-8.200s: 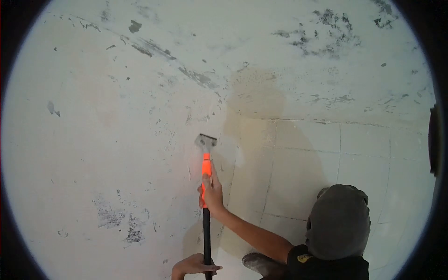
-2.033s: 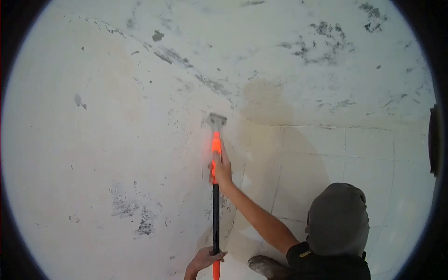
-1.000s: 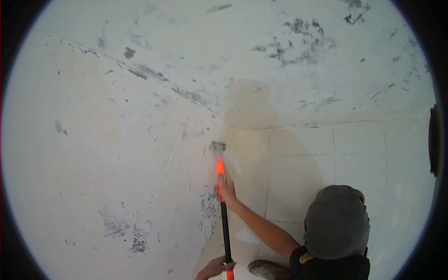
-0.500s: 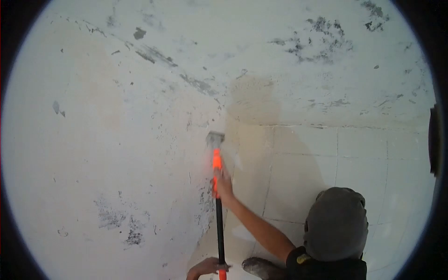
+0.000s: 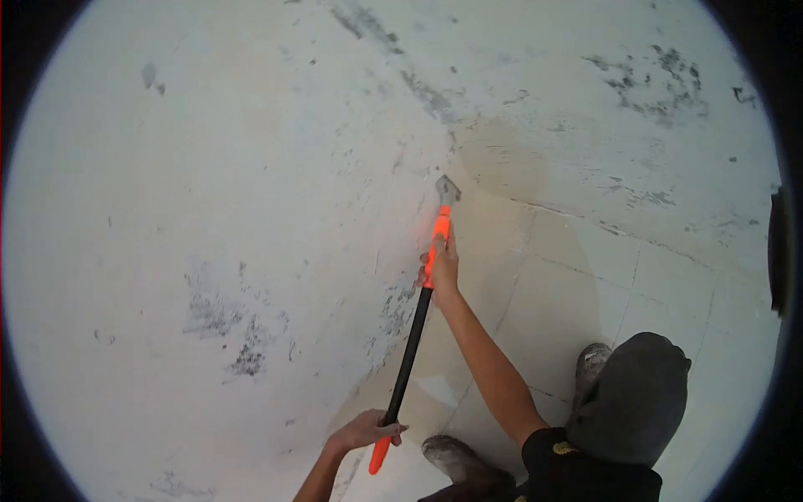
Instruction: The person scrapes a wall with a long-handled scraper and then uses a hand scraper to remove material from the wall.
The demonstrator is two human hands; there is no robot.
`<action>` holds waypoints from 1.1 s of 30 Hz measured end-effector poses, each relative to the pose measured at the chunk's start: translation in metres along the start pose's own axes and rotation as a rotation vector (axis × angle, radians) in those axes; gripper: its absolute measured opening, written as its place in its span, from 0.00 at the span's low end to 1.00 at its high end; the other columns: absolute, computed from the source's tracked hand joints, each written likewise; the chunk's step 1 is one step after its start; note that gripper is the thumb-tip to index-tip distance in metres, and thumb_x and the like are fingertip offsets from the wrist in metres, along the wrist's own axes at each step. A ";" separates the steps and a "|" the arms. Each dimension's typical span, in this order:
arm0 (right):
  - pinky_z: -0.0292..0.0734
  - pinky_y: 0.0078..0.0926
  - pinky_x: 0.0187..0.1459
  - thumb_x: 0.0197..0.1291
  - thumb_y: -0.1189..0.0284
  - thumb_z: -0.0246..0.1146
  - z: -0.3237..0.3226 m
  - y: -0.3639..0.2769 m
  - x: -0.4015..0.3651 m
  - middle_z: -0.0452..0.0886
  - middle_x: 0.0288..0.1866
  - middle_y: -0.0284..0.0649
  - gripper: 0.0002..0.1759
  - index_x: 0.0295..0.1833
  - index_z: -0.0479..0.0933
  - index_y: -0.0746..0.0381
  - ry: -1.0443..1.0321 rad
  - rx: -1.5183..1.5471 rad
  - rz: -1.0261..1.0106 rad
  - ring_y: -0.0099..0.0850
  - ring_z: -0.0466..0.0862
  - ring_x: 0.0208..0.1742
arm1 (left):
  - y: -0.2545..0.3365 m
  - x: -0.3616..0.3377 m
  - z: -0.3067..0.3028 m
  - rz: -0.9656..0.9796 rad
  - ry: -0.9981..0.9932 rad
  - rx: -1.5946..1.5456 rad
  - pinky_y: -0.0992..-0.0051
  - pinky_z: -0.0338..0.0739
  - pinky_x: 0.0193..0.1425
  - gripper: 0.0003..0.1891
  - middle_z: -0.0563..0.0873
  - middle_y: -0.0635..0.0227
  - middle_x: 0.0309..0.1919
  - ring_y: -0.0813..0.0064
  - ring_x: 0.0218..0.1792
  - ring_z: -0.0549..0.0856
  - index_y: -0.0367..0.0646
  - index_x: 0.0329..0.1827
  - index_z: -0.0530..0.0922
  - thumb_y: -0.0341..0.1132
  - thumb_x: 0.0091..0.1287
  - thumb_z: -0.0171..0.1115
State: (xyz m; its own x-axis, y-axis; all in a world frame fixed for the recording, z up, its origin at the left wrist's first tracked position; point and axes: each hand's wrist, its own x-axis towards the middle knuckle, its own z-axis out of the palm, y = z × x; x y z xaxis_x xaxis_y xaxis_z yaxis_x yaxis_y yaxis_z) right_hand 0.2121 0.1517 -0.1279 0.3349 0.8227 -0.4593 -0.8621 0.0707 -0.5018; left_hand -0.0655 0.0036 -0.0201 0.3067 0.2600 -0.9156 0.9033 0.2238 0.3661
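My right hand (image 5: 442, 266) is wrapped around the orange upper grip of a long-handled scraper (image 5: 410, 356). Lower down, my left hand (image 5: 368, 429) holds its black shaft close to the orange end. The grey scraper head (image 5: 448, 190) lies at or near the pale, marked wall surface (image 5: 335, 226), beside a beige shadowed patch. Whether the blade touches the surface cannot be made out.
Pale tiles (image 5: 552, 309) with dark joints spread across the right. Two dusty shoes (image 5: 452, 456) show near the bottom, one partly behind a dark grey rounded cloth shape (image 5: 636, 397). A dark object (image 5: 778, 251) stands at the right edge.
The view has shifted. The scraper head now appears higher and further right, and its shaft leans more. Both hands appear higher in view, still on the scraper. A second shoe has come into sight.
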 end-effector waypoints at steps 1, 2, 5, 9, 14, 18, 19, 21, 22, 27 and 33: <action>0.68 0.28 0.12 0.77 0.54 0.48 -0.001 0.003 -0.002 0.70 0.25 0.35 0.31 0.81 0.49 0.39 -0.018 0.047 -0.005 0.25 0.68 0.12 | 0.000 -0.001 0.002 -0.037 0.047 0.048 0.70 0.80 0.47 0.21 0.90 0.65 0.33 0.74 0.37 0.88 0.36 0.43 0.84 0.50 0.72 0.63; 0.68 0.28 0.12 0.77 0.54 0.48 -0.003 0.010 -0.004 0.70 0.25 0.35 0.31 0.81 0.49 0.39 -0.031 0.035 0.009 0.25 0.68 0.12 | -0.002 -0.002 0.003 -0.071 0.095 0.099 0.71 0.80 0.48 0.20 0.90 0.66 0.32 0.75 0.36 0.87 0.36 0.42 0.84 0.49 0.73 0.63; 0.69 0.29 0.13 0.78 0.54 0.47 -0.016 0.040 -0.015 0.71 0.26 0.35 0.31 0.82 0.48 0.39 -0.014 -0.018 -0.006 0.25 0.69 0.13 | -0.036 0.012 0.009 -0.099 0.010 0.263 0.70 0.81 0.46 0.25 0.90 0.64 0.32 0.72 0.35 0.87 0.38 0.41 0.86 0.56 0.68 0.65; 0.70 0.28 0.13 0.78 0.54 0.47 -0.037 0.111 -0.067 0.71 0.24 0.35 0.32 0.82 0.49 0.39 0.035 -0.030 0.099 0.27 0.71 0.14 | -0.053 0.000 0.022 -0.415 -0.318 0.559 0.66 0.85 0.43 0.32 0.90 0.63 0.37 0.69 0.39 0.89 0.40 0.40 0.87 0.65 0.55 0.72; 0.70 0.27 0.14 0.78 0.54 0.49 -0.025 0.168 -0.150 0.71 0.23 0.34 0.33 0.83 0.46 0.40 0.056 -0.062 0.220 0.27 0.71 0.14 | -0.145 0.002 0.023 -0.695 -0.396 0.351 0.62 0.86 0.49 0.38 0.90 0.62 0.46 0.65 0.50 0.89 0.38 0.49 0.85 0.62 0.47 0.80; 0.71 0.29 0.14 0.79 0.56 0.47 -0.024 0.157 -0.154 0.72 0.26 0.37 0.32 0.82 0.45 0.39 -0.027 -0.028 0.221 0.27 0.72 0.15 | -0.142 0.005 0.023 -0.676 -0.440 0.284 0.60 0.85 0.52 0.38 0.90 0.64 0.47 0.64 0.52 0.88 0.38 0.51 0.84 0.61 0.48 0.80; 0.70 0.28 0.14 0.79 0.56 0.48 -0.026 0.149 -0.147 0.72 0.26 0.37 0.32 0.82 0.46 0.39 -0.006 -0.040 0.224 0.27 0.71 0.15 | -0.124 0.005 0.023 -0.638 -0.420 0.296 0.61 0.85 0.52 0.38 0.90 0.63 0.47 0.64 0.52 0.88 0.38 0.51 0.85 0.63 0.49 0.79; 0.70 0.27 0.14 0.79 0.56 0.48 -0.032 0.127 -0.118 0.72 0.26 0.37 0.31 0.82 0.47 0.39 0.002 -0.066 0.189 0.27 0.71 0.16 | -0.072 0.004 0.022 -0.567 -0.371 0.351 0.63 0.86 0.50 0.38 0.90 0.62 0.48 0.66 0.53 0.89 0.40 0.53 0.84 0.64 0.52 0.75; 0.69 0.26 0.14 0.78 0.55 0.47 -0.035 0.113 -0.100 0.72 0.25 0.37 0.31 0.81 0.48 0.38 0.011 -0.099 0.160 0.26 0.71 0.16 | -0.054 0.004 0.022 -0.473 -0.349 0.396 0.65 0.86 0.46 0.37 0.90 0.62 0.47 0.68 0.50 0.90 0.39 0.52 0.84 0.66 0.56 0.71; 0.70 0.30 0.15 0.78 0.54 0.46 -0.046 0.043 -0.005 0.71 0.28 0.36 0.29 0.80 0.51 0.37 0.013 -0.121 0.118 0.26 0.70 0.16 | -0.054 0.030 0.032 0.035 0.031 0.264 0.70 0.80 0.48 0.24 0.90 0.60 0.39 0.72 0.43 0.89 0.39 0.51 0.82 0.54 0.72 0.61; 0.68 0.29 0.15 0.77 0.54 0.46 -0.040 0.027 0.019 0.69 0.28 0.35 0.27 0.78 0.52 0.37 0.012 -0.004 0.123 0.25 0.66 0.15 | -0.024 0.018 0.036 -0.007 0.173 0.107 0.69 0.79 0.45 0.26 0.88 0.59 0.31 0.69 0.38 0.87 0.42 0.50 0.82 0.58 0.68 0.62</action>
State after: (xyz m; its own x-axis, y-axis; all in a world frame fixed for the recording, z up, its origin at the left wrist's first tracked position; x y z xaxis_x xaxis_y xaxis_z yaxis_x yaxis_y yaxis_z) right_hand 0.2102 0.1466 -0.1794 0.2316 0.8183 -0.5261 -0.8951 -0.0325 -0.4446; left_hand -0.0705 -0.0307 -0.0514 0.2525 0.4181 -0.8726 0.9349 0.1270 0.3314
